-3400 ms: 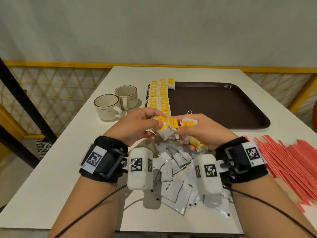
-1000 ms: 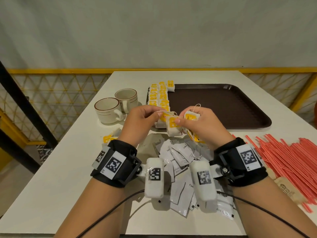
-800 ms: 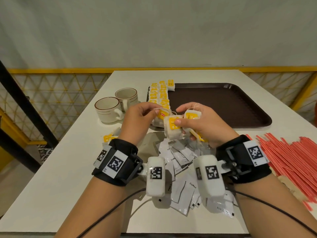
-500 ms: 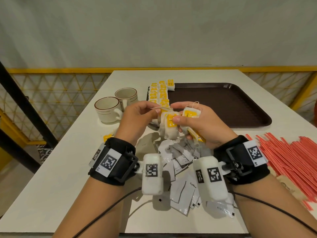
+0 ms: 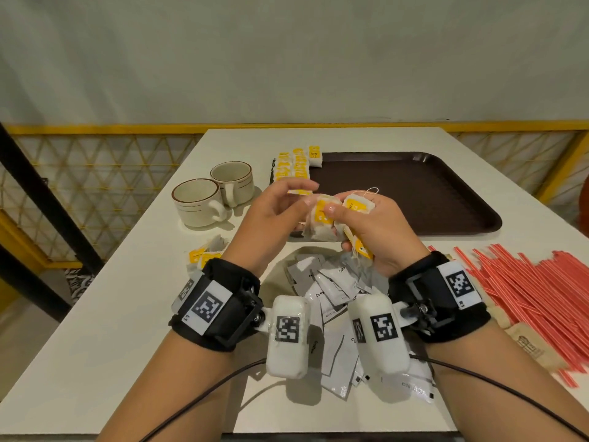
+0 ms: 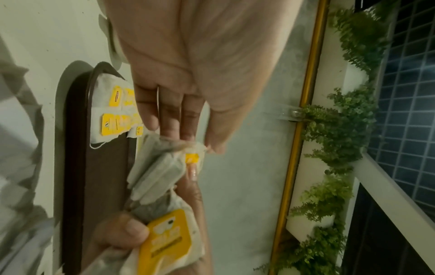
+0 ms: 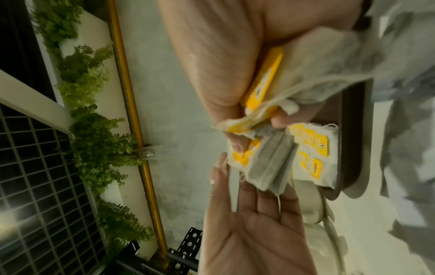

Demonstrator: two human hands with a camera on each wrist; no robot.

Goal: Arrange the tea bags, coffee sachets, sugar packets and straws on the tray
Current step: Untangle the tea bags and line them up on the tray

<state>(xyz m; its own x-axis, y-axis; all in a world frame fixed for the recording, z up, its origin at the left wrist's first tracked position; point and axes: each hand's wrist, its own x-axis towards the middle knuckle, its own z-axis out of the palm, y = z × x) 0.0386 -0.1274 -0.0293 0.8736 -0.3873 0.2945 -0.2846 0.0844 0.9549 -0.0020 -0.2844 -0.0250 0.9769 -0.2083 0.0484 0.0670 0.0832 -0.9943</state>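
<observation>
Head view, right hand (image 5: 369, 231): curled round a bunch of tea bags (image 5: 322, 218), thumb pressed on a yellow tag, held up so that one bag can be drawn off.
Head view, left hand (image 5: 271, 218): fingertips meeting the bunch from the side, apparently pinching one bag's edge or string; exact grip hard to tell here.
Head view, ahead of the hands: brown tray (image 5: 414, 193), with a row of tea bags (image 5: 293, 164) laid along its near-left edge, likely the row being extended.
Head view, below the hands: coffee sachets (image 5: 328, 288) in a loose heap on the table (image 5: 95, 346), not yet sorted.
Head view, beyond the right wrist: red straws (image 5: 526, 282) in a spread pile, and a brown sugar packet (image 5: 529, 346) at its near edge.
Head view, beyond the left hand: two cups (image 5: 216, 193); a few stray tea bags (image 5: 204, 253) by the left wrist.
Left wrist view: fingers (image 6: 169, 115) nearly straight, thumb and fingertips nipping the top edge of a bag; right thumb clamping the bunch below.
Right wrist view: thumb and fingers squeezing the bunch; left palm spread just beneath, fingertips touching the foremost bag.
Step, as judged: separating one bag for the tray's row.
</observation>
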